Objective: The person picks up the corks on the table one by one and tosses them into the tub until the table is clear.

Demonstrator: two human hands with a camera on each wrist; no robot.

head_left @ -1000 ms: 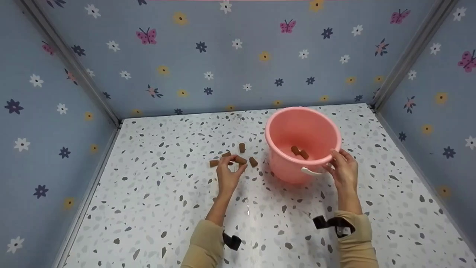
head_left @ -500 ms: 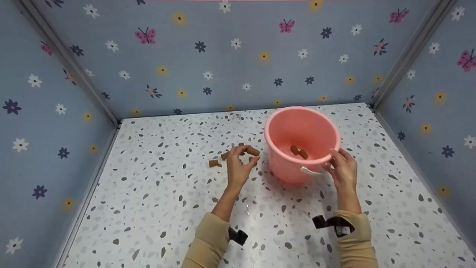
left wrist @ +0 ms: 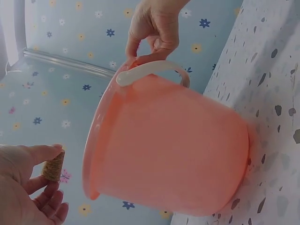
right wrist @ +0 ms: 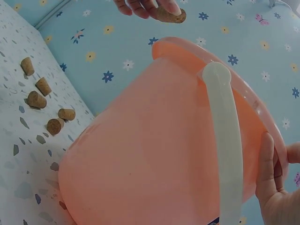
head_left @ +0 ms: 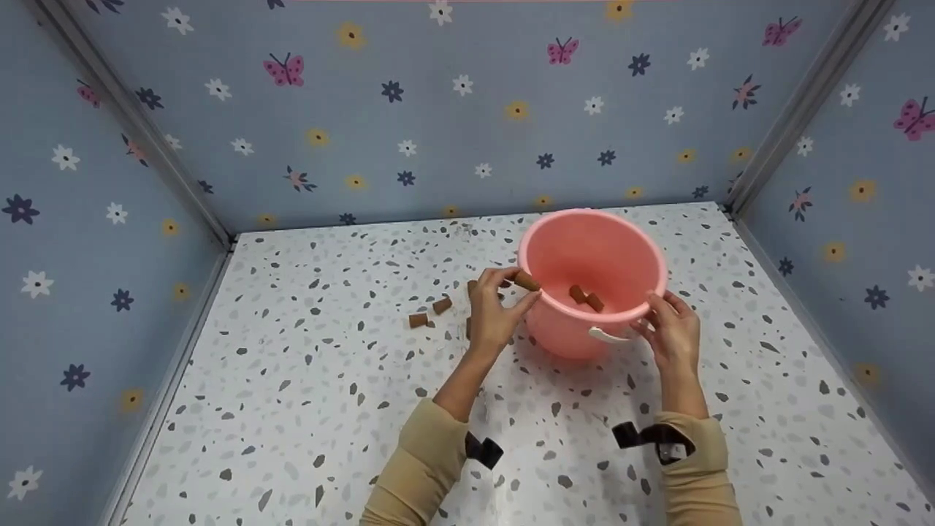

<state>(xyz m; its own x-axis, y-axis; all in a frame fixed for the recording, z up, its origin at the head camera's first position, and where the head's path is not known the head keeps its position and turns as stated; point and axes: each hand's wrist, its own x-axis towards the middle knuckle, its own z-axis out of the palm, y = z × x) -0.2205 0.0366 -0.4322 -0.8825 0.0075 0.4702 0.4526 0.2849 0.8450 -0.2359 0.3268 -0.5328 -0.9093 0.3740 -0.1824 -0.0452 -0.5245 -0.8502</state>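
Note:
My left hand (head_left: 498,314) pinches a brown cork (head_left: 526,280) at the left rim of a pink bucket (head_left: 573,336). In the left wrist view the same cork (left wrist: 53,166) sits between thumb and fingers, apart from the bucket's mouth. My right hand (head_left: 676,332) grips the bucket's rim on the right side, near the white handle (head_left: 608,336). Two corks (head_left: 595,302) lie on the bucket floor. Several loose corks (right wrist: 36,99) rest on the tabletop to the left; in the head view my left hand partly hides some of them.
Under everything lies a white speckled tabletop (head_left: 292,409). Blue flowered panels (head_left: 409,109) enclose it at the back and both sides, with grey metal strips in the corners. Each wrist wears a black strap with a small camera (head_left: 483,451).
My left hand has lifted the cork from among the loose ones and carried it right, up to the bucket's rim. The right hand and the bucket stay where they were.

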